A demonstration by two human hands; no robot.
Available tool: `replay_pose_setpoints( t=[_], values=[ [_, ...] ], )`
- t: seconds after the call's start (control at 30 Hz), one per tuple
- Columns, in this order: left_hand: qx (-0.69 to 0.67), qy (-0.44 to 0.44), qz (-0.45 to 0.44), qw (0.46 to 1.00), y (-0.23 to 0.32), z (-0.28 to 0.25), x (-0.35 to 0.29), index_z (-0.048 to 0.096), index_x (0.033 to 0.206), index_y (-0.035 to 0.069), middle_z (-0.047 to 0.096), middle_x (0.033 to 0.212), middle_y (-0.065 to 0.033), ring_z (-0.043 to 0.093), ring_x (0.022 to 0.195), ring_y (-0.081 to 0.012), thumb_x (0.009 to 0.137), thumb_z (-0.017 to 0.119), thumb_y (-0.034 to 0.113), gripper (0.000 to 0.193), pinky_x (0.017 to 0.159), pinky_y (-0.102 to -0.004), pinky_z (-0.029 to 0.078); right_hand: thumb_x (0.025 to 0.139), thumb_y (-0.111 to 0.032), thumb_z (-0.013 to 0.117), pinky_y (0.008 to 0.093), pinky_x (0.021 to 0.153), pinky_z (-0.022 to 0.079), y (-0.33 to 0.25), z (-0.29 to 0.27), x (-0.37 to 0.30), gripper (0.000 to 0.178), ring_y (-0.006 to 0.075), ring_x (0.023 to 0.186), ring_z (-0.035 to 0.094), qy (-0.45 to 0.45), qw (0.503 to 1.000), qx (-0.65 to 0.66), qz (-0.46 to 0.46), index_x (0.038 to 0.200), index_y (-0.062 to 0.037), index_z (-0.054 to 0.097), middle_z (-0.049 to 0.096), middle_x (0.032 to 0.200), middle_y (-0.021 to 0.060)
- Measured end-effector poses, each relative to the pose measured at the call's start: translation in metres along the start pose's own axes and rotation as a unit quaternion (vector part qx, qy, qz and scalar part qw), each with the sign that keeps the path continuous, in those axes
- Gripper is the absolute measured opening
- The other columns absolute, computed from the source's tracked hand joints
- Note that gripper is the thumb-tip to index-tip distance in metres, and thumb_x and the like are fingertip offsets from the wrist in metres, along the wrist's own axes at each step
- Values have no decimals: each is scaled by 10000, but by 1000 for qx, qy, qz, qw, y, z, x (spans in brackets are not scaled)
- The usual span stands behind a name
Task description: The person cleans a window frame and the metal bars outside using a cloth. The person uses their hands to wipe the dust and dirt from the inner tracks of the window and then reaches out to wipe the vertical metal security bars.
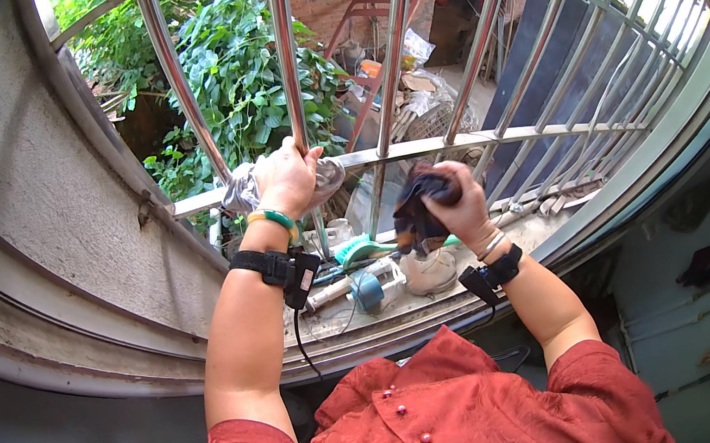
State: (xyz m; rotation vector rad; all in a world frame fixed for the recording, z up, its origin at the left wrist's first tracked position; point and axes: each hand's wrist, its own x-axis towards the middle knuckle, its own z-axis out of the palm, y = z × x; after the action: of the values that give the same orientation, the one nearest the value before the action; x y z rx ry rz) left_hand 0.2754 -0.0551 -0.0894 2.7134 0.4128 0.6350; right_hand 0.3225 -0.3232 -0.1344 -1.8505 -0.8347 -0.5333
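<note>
My left hand [285, 180] is closed round an upright metal bar [287, 54] of the window grille, just where it meets the horizontal rail [445, 142]. Crumpled silvery-grey material [327, 179] lies against the rail under that hand; whether it is cloth or plastic I cannot tell. In my right hand [462, 202] a dark cloth [419, 209] is bunched up, its patterned end hanging down in front of the bars. The cloth is close to the grille; contact with a bar is unclear.
Along the window sill [335, 326] lie a turquoise brush [363, 250], a white and blue plastic piece [366, 290] and a beige rounded object [429, 272]. A rough wall [21, 136] borders the left. Beyond the grille are leafy plants [241, 72] and piled clutter [423, 97].
</note>
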Motion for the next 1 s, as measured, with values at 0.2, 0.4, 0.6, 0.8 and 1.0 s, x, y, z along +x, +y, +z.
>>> replay_pose_setpoints(
  t=[0.2,0.4,0.6,0.8,1.0],
  values=[
    [-41,8,16,999,4,-2,-1,533,912,39,608,782,-192,567,747,-370,847,518,368,335,671,-448,435,665,-28,734,261,818,431,-81,-17,125,486,146,916,533,157,962,200,-98,1056,-29,444,544,1002,69],
    [-39,23,1,999,7,4,4,545,854,72,615,713,-141,580,703,-340,823,539,379,309,642,-441,437,648,-133,773,247,691,460,-123,3,216,512,115,747,548,175,957,226,-40,1032,-28,451,578,865,46],
    [-43,25,0,999,-1,-1,-1,546,851,79,615,713,-136,579,715,-333,824,536,379,301,657,-438,429,648,-82,693,298,780,446,-53,53,161,482,190,852,549,190,963,188,-41,1046,-63,422,531,970,88],
    [-21,16,23,999,0,6,0,528,891,54,610,729,-153,582,708,-340,845,525,362,311,624,-437,451,596,-66,681,369,819,431,-12,71,88,563,314,928,527,139,982,126,11,1079,-97,393,504,993,128],
    [-28,21,-1,999,3,-7,-2,550,894,63,625,732,-148,592,725,-338,830,537,371,315,665,-434,447,585,-69,675,393,818,432,-21,35,49,556,353,926,499,39,996,-37,-70,1077,-101,417,499,1012,140]
  ],
)
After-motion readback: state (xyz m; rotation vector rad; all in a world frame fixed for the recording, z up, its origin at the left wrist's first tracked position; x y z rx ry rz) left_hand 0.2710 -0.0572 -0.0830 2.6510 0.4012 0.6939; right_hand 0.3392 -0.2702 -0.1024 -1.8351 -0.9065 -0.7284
